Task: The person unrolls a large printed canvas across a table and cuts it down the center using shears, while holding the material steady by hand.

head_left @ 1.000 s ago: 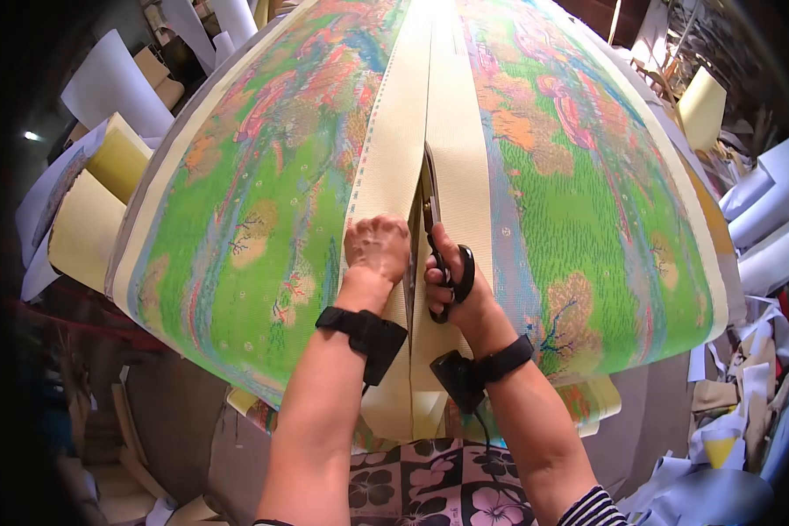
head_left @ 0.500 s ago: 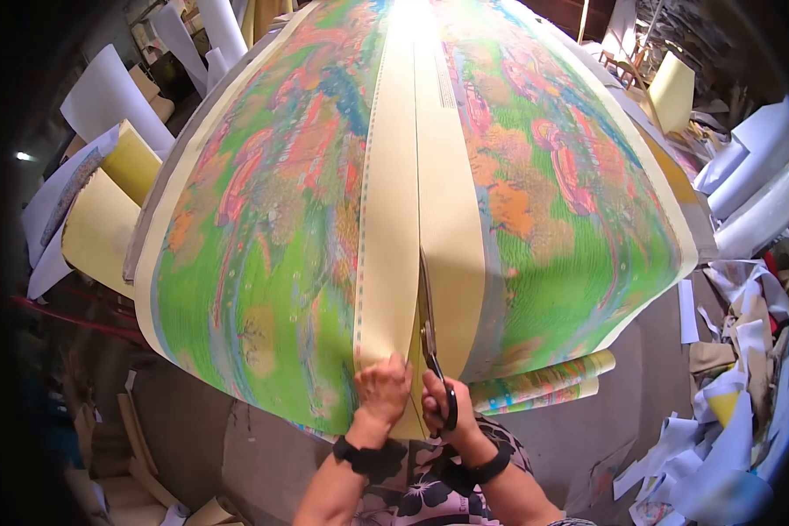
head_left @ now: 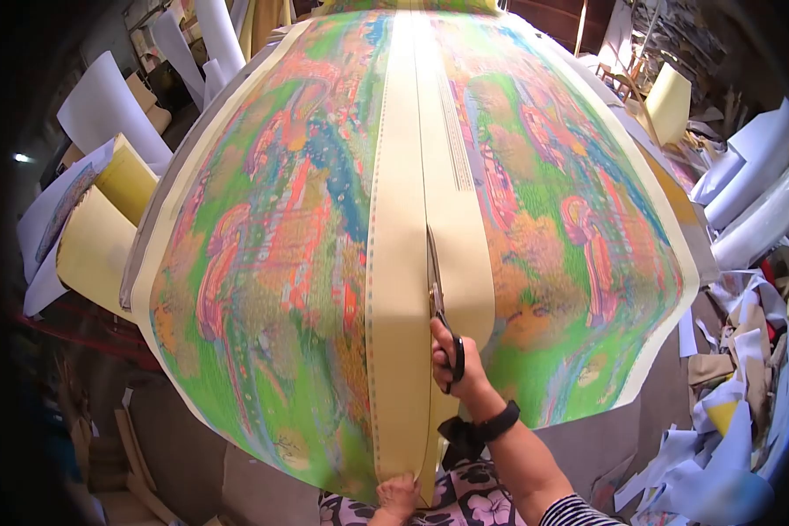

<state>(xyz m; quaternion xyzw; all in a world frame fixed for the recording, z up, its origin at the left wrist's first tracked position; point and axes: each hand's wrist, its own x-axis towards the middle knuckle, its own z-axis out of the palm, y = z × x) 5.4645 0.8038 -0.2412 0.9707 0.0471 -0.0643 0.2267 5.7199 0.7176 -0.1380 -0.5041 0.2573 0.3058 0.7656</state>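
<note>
We are working on a long printed sheet (head_left: 280, 263) spread over the desk (head_left: 666, 368), its pale centre strip (head_left: 403, 263) running straight away from us. Our right hand (head_left: 458, 364) is closing its grip around the black handles of the scissors (head_left: 437, 298), whose blades are lying nearly shut along the strip and pointing away from us, in line with the sheet's long axis. The uncut strip is stretching ahead of the blade tips. Our left hand (head_left: 399, 498) is pinching the near edge of the strip at the bottom of the view, well behind the scissors. So the right hand is the nearer one to the uncut part. Paper rolls (head_left: 745, 202) are lying off to the right.
</note>
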